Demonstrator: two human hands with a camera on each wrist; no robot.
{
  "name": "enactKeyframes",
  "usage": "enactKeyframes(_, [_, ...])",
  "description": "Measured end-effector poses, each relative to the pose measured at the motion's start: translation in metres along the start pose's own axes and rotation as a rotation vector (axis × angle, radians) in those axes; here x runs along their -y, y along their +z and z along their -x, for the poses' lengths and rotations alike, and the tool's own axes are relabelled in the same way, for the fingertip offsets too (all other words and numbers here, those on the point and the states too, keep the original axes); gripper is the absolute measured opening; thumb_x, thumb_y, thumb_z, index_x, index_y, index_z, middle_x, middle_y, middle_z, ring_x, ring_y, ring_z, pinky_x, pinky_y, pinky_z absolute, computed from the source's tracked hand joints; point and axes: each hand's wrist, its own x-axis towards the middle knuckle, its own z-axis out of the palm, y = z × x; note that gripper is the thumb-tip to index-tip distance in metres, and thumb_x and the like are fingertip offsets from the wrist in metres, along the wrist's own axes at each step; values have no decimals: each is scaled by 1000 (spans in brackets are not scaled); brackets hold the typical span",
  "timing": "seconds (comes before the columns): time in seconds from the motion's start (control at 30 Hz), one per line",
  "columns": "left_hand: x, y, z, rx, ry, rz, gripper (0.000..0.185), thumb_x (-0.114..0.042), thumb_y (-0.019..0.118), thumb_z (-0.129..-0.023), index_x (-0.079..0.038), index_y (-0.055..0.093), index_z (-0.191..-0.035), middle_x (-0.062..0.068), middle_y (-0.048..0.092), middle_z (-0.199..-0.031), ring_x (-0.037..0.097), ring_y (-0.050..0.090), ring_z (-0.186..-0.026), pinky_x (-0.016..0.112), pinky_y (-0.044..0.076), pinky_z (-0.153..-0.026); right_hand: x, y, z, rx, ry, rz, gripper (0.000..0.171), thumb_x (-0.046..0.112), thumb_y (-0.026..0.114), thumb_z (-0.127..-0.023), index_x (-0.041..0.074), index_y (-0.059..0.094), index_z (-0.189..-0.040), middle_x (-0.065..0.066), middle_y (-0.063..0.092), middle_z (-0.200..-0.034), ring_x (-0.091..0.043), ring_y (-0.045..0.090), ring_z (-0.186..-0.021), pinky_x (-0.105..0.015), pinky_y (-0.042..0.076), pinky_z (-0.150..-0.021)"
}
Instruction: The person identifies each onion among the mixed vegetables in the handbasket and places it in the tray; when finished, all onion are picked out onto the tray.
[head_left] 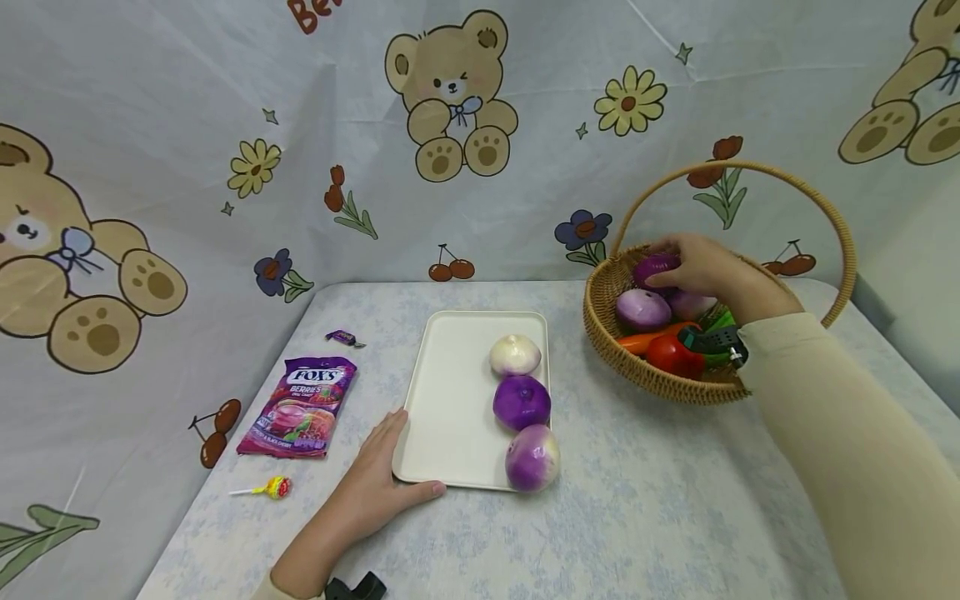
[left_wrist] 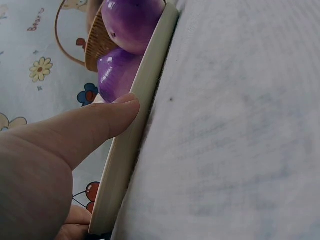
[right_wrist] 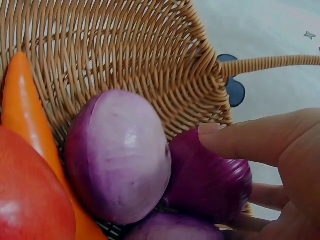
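Observation:
In the wicker basket [head_left: 660,387], my right hand [head_left: 701,271] grips a dark purple onion [right_wrist: 212,180], thumb on its near side and fingers round the far side. Right beside it in the right wrist view lies a paler purple onion [right_wrist: 120,155]. My left hand [head_left: 378,483] rests at the near left corner of a white tray [head_left: 450,400], thumb along the front edge and straight fingers along the left side. On the tray's right side, a whitish onion [head_left: 515,356], a deep purple onion [head_left: 522,402] and a purple-and-white onion [head_left: 532,458] form a row.
Also in the basket are a red tomato [head_left: 675,357], an orange carrot-like vegetable [right_wrist: 30,110] and some green produce. The basket's tall handle [head_left: 843,242] arches over my right wrist. Left of the tray lie a candy bag [head_left: 300,408], a lollipop [head_left: 277,487] and a small wrapped candy [head_left: 343,337].

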Motion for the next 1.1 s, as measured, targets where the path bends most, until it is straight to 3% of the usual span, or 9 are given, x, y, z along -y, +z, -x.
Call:
enactKeyframes(0.83, [1, 1, 0, 0, 9, -2, 130, -70, 85, -76, -2, 21, -167, 16, 19, -172, 33, 10, -158, 59, 16, -122, -8, 0, 4, -57, -5, 36, 52, 22, 75, -100, -4, 56, -141, -38, 57, -132, -54, 52, -122, -71, 37, -106])
enactKeyframes(1.1, [1, 1, 0, -3, 5, 2, 130, -71, 85, -76, -2, 22, -167, 16, 19, -172, 33, 10, -158, 61, 16, -122, 3, -9, 14, -80, -4, 18, 54, 27, 71, -103, -3, 54, -145, -36, 55, -137, -55, 50, -126, -73, 35, -107])
